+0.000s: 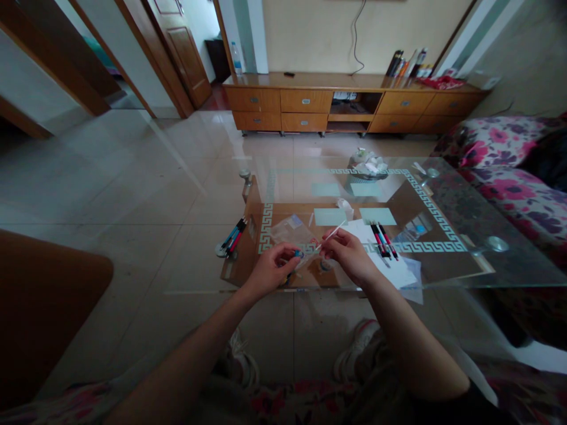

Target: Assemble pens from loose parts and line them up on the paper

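Two bare hands work low in the middle of the frame, over the near edge of a glass table (469, 212). The left hand (273, 265) has its thumb and fingertips pinched on a small blue piece (298, 254); its exact shape is too small to tell. The right hand (348, 254) pinches a thin white stick (333, 231), which slants from centre toward the upper right of that hand. A clear plastic bag (287, 229) lies just beyond the left hand.

As for progress, the stick and the blue piece look like separate parts, so the work on them seems unfinished. One group of pens (235, 235), blue, red and black, lies left of centre at the table's edge; a second group, the red and blue pens (383, 241), lies right of centre on white paper (401, 273). Both groups look neatly set down, side by side within each, but which of them is dealt with and which is left cannot be told.
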Motion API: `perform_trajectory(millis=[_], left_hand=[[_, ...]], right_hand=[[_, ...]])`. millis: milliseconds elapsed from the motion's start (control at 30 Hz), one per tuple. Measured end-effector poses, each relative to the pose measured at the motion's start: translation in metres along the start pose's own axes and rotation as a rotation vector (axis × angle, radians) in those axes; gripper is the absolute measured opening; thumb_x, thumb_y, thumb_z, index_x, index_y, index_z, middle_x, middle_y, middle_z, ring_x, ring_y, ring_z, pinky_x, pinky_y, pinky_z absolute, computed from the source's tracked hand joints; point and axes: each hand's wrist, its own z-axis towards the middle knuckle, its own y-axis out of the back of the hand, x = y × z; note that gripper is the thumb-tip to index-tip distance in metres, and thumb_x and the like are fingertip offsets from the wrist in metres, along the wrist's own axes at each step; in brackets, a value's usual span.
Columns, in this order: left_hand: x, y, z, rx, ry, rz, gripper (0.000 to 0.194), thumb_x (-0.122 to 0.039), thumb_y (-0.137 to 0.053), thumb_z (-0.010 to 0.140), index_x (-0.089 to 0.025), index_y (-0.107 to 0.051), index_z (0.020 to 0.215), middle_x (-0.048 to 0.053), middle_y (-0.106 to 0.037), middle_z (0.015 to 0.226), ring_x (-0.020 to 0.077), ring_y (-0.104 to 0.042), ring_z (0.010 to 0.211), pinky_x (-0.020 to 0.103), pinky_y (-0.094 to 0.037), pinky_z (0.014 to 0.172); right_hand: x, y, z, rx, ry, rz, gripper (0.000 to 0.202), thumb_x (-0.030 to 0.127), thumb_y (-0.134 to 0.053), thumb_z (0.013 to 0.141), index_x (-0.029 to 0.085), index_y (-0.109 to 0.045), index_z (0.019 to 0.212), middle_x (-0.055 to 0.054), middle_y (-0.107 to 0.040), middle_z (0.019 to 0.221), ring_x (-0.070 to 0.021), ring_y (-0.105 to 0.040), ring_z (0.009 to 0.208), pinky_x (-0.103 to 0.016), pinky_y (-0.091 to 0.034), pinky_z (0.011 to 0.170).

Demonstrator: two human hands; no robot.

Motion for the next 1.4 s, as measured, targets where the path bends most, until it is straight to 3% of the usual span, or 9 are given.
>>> perform_trajectory(millis=[133, 367, 600, 800, 1000, 1167, 1400], left_hand=[[-0.004, -0.005, -0.005, 0.045, 0.012, 0.009, 0.031, -0.038, -0.069, 0.086, -0.017, -0.067, 0.109, 0.008, -0.073, 0.097, 0.0183, -0.068, 0.085, 0.028, -0.053, 0.074], [-0.011, -0.007, -0.008, 0.074, 0.026, 0.064, 0.034, -0.039, -0.069, 0.086, -0.015, -0.071, 0.11, 0.007, -0.072, 0.088, 0.0166, -0.066, 0.077, 0.026, -0.05, 0.067], [-0.015, -0.007, -0.01, 0.064, 0.027, 0.065, 0.036, -0.039, -0.07, 0.085, -0.015, -0.073, 0.112, 0.007, -0.073, 0.089, 0.0151, -0.064, 0.073, 0.024, -0.048, 0.063], [-0.016, -0.007, -0.011, 0.072, 0.032, 0.059, 0.037, -0.04, -0.07, 0.084, -0.015, -0.073, 0.112, 0.008, -0.073, 0.088, 0.0161, -0.064, 0.073, 0.025, -0.05, 0.063], [-0.007, -0.01, -0.011, 0.082, 0.041, -0.028, 0.045, -0.041, -0.069, 0.086, -0.017, -0.068, 0.124, 0.009, -0.074, 0.096, 0.0173, -0.067, 0.078, 0.027, -0.052, 0.067], [-0.002, -0.013, -0.011, 0.082, 0.068, -0.094, 0.046, -0.041, -0.07, 0.085, -0.016, -0.067, 0.124, 0.011, -0.074, 0.099, 0.0194, -0.07, 0.081, 0.029, -0.055, 0.069], [-0.005, -0.012, -0.011, 0.083, 0.075, -0.067, 0.04, -0.041, -0.069, 0.086, -0.016, -0.069, 0.117, 0.009, -0.074, 0.093, 0.0187, -0.069, 0.076, 0.028, -0.054, 0.067]], right_hand=[[-0.004, -0.006, -0.003, 0.07, 0.0, -0.037, 0.025, 0.041, -0.073, 0.079, 0.017, -0.068, 0.08, -0.004, -0.069, 0.073, -0.0131, -0.06, 0.064, -0.026, -0.046, 0.06], [-0.007, -0.009, -0.002, 0.1, 0.111, -0.023, 0.033, 0.039, -0.078, 0.076, 0.021, -0.066, 0.101, 0.0, -0.069, 0.072, -0.0137, -0.061, 0.064, -0.026, -0.047, 0.059], [-0.007, -0.01, -0.004, 0.114, 0.148, -0.087, 0.03, 0.041, -0.076, 0.079, 0.02, -0.067, 0.099, 0.001, -0.066, 0.071, -0.0127, -0.059, 0.063, -0.025, -0.045, 0.058], [-0.004, -0.013, -0.007, 0.139, 0.114, -0.216, 0.032, 0.049, -0.063, 0.087, 0.018, -0.072, 0.093, -0.002, -0.066, 0.074, -0.0139, -0.058, 0.066, -0.027, -0.045, 0.061], [-0.01, -0.014, -0.006, 0.102, 0.192, -0.196, 0.038, 0.044, -0.075, 0.078, 0.022, -0.063, 0.107, 0.0, -0.067, 0.076, -0.015, -0.061, 0.069, -0.027, -0.046, 0.063], [-0.012, -0.017, -0.004, 0.087, 0.188, -0.157, 0.025, 0.044, -0.07, 0.083, 0.022, -0.059, 0.089, 0.0, -0.066, 0.072, -0.0138, -0.059, 0.065, -0.025, -0.045, 0.06], [-0.013, -0.016, -0.005, 0.102, 0.217, -0.356, 0.026, 0.044, -0.062, 0.088, 0.02, -0.07, 0.082, -0.001, -0.067, 0.077, -0.0147, -0.06, 0.071, -0.027, -0.046, 0.067]])
